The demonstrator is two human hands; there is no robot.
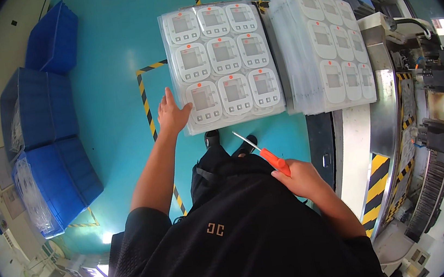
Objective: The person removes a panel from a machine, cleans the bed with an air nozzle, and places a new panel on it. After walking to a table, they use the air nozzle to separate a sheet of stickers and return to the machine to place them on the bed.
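In front of me a stack of clear plastic trays holds white device panels, each with a grey window, small buttons and an orange mark. My left hand is at the stack's near left edge, fingers stretched out and thumb apart, close to a lower-left panel; whether it touches cannot be made out. My right hand is closed round the orange handle of a screwdriver, whose metal shaft points up and left, away from the stack's near edge. A second tall stack of trays with panels stands to the right.
Blue plastic crates line the left side, some with clear plastic pieces inside. Machinery with metal edges and hazard stripes stands on the right. Yellow-black tape marks the teal floor. My feet are just below the front stack.
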